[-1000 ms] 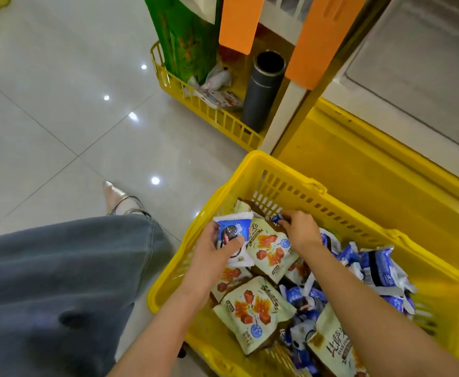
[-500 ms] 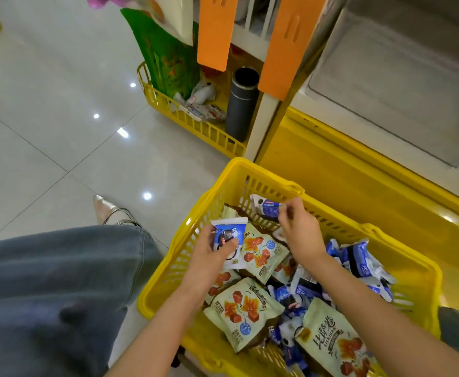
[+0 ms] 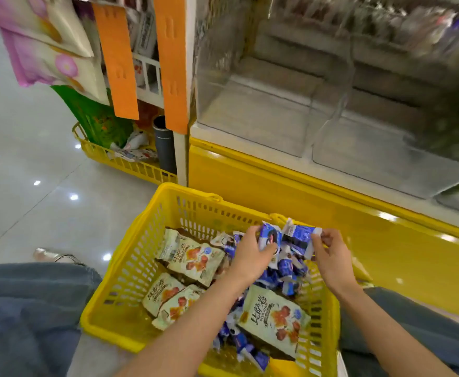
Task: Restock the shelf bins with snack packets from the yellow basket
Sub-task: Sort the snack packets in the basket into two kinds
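since a second ago both hands have risen off the heap: the left hand (image 3: 250, 257) curls round a blue packet (image 3: 270, 235), and the right hand (image 3: 331, 257) pinches a second blue packet (image 3: 300, 234) by its edge, both above the far rim of the yellow basket (image 3: 119, 281). the view has lifted to the clear shelf bins (image 3: 263, 123), so the carry across seems next.

The basket (image 3: 130, 268) is bright yellow with slotted walls. The packet (image 3: 270, 238) in the left grip (image 3: 250, 257) and the wrapper (image 3: 300, 236) in the right grip (image 3: 331, 254) are blue and white. Left of the left grip, bags (image 3: 193, 254) are pale green with red-orange pictures.
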`<state>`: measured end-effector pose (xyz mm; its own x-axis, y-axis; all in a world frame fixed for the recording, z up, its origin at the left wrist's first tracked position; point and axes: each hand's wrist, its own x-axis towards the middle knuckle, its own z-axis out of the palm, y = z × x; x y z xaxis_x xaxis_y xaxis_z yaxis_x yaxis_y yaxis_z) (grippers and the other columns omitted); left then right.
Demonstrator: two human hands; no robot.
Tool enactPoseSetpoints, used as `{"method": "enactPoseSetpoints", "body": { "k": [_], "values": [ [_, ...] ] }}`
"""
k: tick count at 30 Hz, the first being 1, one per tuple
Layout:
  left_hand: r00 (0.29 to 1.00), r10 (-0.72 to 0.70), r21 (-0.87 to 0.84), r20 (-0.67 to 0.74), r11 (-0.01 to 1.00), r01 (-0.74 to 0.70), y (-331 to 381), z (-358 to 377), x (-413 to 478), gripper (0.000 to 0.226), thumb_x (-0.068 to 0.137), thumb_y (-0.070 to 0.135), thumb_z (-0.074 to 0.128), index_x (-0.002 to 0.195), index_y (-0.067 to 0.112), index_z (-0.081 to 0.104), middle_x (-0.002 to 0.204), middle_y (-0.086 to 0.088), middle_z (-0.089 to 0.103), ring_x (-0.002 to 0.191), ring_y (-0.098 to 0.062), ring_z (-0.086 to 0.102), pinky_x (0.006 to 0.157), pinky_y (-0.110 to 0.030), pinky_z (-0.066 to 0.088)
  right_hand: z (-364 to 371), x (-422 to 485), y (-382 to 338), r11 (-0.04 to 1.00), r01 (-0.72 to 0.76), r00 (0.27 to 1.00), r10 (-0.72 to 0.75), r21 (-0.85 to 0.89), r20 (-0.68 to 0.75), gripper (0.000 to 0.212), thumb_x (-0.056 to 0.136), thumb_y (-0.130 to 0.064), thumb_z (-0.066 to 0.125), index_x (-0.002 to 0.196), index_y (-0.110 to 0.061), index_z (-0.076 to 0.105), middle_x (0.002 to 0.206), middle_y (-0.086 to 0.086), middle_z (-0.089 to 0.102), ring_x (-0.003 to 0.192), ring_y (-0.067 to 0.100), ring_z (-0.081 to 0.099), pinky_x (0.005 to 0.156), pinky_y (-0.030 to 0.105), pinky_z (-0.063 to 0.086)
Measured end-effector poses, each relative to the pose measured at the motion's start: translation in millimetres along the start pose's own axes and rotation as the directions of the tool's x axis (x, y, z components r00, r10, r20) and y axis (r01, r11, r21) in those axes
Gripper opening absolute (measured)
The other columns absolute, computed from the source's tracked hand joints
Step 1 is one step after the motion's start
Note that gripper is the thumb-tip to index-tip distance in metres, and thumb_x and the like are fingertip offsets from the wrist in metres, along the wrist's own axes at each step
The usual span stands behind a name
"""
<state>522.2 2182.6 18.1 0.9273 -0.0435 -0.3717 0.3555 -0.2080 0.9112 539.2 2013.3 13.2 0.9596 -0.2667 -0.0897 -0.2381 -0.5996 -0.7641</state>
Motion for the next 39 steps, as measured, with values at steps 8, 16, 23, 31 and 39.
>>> {"method": "enactPoseSetpoints", "body": {
  "k": [8, 16, 23, 31, 39],
  "values": [
    [0.962, 0.154, 0.347, 0.226, 0.910, -0.227, -23.1, 9.8, -19.9, 0.038, 0.097, 0.026, 0.046, 0.135, 0.024, 0.041, 0.138, 0.006, 0.041, 0.121, -0.007, 0.042, 0.096, -0.019, 0.032, -16.7, -31.3, 21.9, 0.957, 0.052, 0.998, -0.041, -0.287, 0.043, 0.052, 0.092, -0.009, 0.054, 0.138, -0.001, 0.032, 0.139, 0.016, 0.042, 0.129, 0.029, 0.040, 0.103, 0.036, 0.036],
    [0.976, -0.201, 0.486, -0.082, 0.847, 0.215, -129.2, -103.1, -65.8, 0.049, 0.090, 0.028, 0.057, 0.135, 0.016, 0.039, 0.131, 0.000, 0.046, 0.118, -0.015, 0.049, 0.099, -0.033, 0.045, 45.9, -74.0, -0.2, 0.725, 0.576, 0.796, -0.389, -0.379, 0.465, 0.041, 0.092, -0.003, 0.048, 0.131, -0.015, 0.048, 0.130, 0.001, 0.051, 0.121, 0.017, 0.048, 0.104, 0.026, 0.036],
    [0.844, -0.510, 0.440, 0.163, 0.803, 0.401, -142.1, -100.5, -54.9, 0.091, 0.080, 0.051, 0.064, 0.145, 0.007, 0.018, 0.150, -0.005, 0.030, 0.135, -0.019, 0.034, 0.105, -0.025, 0.031, 48.8, -67.4, 31.8, 0.788, 0.341, 0.842, -0.013, -0.512, 0.540, 0.042, 0.095, -0.028, 0.051, 0.135, -0.020, 0.042, 0.136, -0.002, 0.047, 0.126, 0.015, 0.045, 0.102, 0.026, 0.037],
    [0.745, -0.637, 0.296, 0.197, 0.763, 0.574, -136.9, -95.2, -50.1, 0.112, 0.066, 0.051, 0.077, 0.147, 0.007, 0.014, 0.154, -0.010, 0.019, 0.139, -0.025, 0.025, 0.109, -0.035, 0.029, 36.2, -67.4, 48.5, 0.836, 0.193, 0.684, 0.261, -0.514, 0.682, 0.059, 0.079, -0.049, 0.068, 0.125, -0.018, 0.049, 0.119, 0.002, 0.063, 0.104, 0.014, 0.060, 0.090, 0.030, 0.051],
    [0.841, -0.528, 0.165, 0.116, 0.845, 0.508, -118.7, -103.6, -57.6, 0.077, 0.069, 0.019, 0.081, 0.130, 0.014, 0.034, 0.125, -0.007, 0.049, 0.105, -0.019, 0.055, 0.077, -0.026, 0.049, 45.2, -79.8, 26.5, 0.829, 0.291, 0.586, 0.240, -0.477, 0.774, 0.058, 0.066, -0.053, 0.076, 0.108, -0.030, 0.042, 0.108, 0.002, 0.056, 0.100, 0.018, 0.054, 0.079, 0.030, 0.046]
  ]
}}
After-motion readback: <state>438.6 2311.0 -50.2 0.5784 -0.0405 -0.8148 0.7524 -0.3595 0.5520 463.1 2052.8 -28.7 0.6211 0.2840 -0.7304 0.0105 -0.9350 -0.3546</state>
